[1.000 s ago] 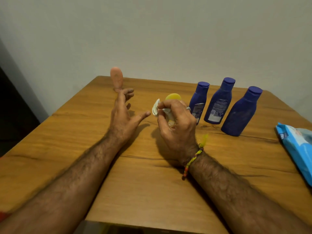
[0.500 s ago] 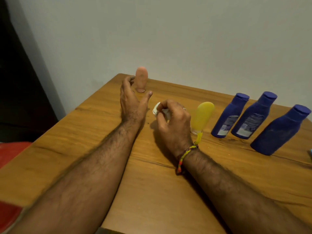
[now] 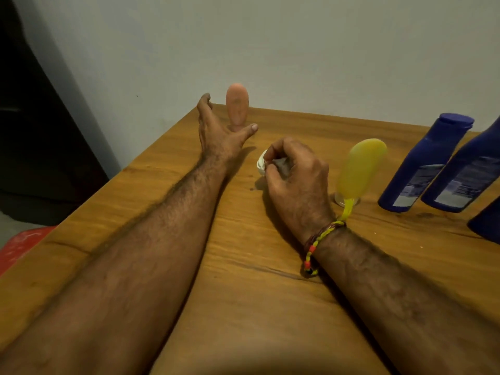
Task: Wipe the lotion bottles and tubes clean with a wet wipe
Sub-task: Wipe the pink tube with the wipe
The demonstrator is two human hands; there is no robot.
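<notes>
Five containers stand on the table (image 3: 243, 307), none visibly wiped yet; the left hand (image 3: 216, 128), fingers spread, reaches the peach tube (image 3: 237, 105) at upper centre; the right hand (image 3: 295, 177) clenches the wet wipe (image 3: 261, 165) mid-frame; blue bottles (image 3: 424, 163) wait right.

A home room: wooden table (image 3: 243, 266) against plain wall (image 3: 297, 50), lotion bottles (image 3: 422, 163)
</notes>
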